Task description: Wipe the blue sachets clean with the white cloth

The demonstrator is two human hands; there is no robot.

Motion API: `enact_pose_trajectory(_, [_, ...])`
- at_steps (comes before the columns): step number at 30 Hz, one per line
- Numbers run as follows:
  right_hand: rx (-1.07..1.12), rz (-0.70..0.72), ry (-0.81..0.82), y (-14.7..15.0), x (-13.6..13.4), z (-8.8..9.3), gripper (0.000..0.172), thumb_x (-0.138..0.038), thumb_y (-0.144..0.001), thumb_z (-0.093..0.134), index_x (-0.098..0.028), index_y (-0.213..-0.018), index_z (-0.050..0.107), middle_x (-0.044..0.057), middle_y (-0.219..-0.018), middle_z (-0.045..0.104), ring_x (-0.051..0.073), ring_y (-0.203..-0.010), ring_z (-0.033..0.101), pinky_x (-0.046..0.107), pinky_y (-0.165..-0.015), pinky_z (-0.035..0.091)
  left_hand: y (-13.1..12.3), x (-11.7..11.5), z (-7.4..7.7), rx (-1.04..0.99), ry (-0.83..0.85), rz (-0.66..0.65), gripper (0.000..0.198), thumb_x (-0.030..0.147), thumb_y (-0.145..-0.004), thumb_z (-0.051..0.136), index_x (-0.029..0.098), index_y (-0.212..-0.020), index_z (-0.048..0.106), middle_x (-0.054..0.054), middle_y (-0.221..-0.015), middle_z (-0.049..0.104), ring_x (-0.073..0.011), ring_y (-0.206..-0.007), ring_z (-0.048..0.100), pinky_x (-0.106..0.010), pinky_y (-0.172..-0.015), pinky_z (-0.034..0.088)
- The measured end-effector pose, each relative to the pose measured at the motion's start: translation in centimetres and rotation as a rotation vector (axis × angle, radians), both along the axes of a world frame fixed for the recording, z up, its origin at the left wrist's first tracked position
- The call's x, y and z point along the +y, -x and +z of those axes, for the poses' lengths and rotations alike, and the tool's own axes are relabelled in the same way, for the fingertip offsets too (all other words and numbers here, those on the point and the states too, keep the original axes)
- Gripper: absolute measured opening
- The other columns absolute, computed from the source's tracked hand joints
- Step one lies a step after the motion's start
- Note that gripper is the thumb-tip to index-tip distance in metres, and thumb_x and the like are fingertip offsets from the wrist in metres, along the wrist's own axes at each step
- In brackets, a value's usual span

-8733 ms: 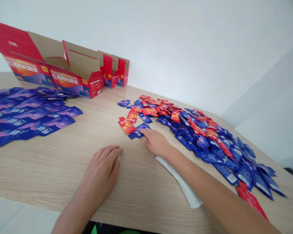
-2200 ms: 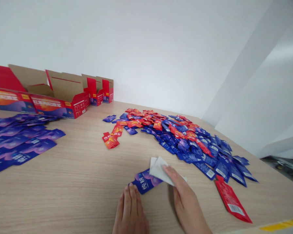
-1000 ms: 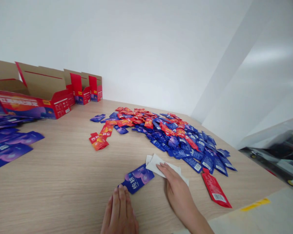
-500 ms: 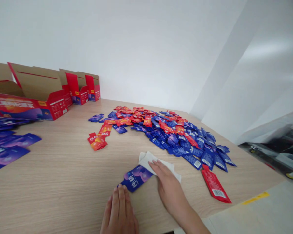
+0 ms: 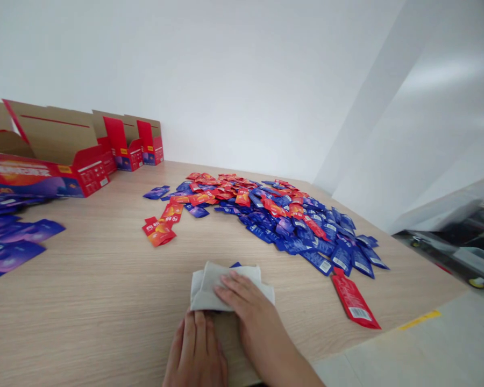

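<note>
While the right hand (image 5: 252,314) lies flat on a pale cloth (image 5: 205,290) mostly hiding a blue pouch (image 5: 236,265), the flattened left hand (image 5: 196,352) meets the cloth's edge; red-and-blue heaped pouches (image 5: 284,228) lie beyond; leftward, open boxes (image 5: 92,180), contents hidden

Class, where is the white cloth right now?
Low centre in the head view: the cloth lies under the right hand, over a mostly hidden blue pouch.

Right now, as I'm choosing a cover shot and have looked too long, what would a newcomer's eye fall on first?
Probably the heap of red and blue pouches, spread across the middle and right of the table. Next comes the pale cloth at near centre, with the right hand on top and the left hand at its near edge. Open red boxes stand at back left.
</note>
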State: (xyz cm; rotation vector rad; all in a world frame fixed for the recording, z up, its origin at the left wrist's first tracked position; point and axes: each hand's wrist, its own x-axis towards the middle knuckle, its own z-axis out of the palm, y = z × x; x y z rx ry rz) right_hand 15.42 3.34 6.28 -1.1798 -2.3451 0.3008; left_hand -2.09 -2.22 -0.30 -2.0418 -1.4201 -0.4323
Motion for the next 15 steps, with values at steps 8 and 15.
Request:
enact_pose_trajectory(8, [0.083, -0.390, -0.018, -6.8, 1.7, 0.4, 0.071, 0.006, -0.085, 0.039, -0.023, -0.145, 0.066, 0.009, -0.151, 0.063, 0.024, -0.144, 0.056, 0.053, -0.124, 0.041, 0.1, 0.2, -0.4, 0.038, 0.006, -0.003, 0.057, 0.040, -0.093, 0.049, 0.006, -0.135, 0.067, -0.020, -0.140, 0.069, -0.0327, -0.131, 0.062, -0.044, -0.108, 0.049])
enact_pose_trajectory(15, [0.079, -0.011, 0.013, 0.2, -1.4, 1.6, 0.070, 0.003, -0.088, 0.043, -0.027, -0.149, 0.061, 0.002, -0.161, 0.054, 0.018, -0.153, 0.043, 0.041, -0.127, 0.038, 0.1, -0.3, 0.1, 0.043, 0.088, -0.006, 0.048, 0.031, -0.093, 0.050, 0.008, -0.129, 0.072, -0.020, -0.131, 0.073, -0.0345, -0.126, 0.064, -0.048, -0.108, 0.050])
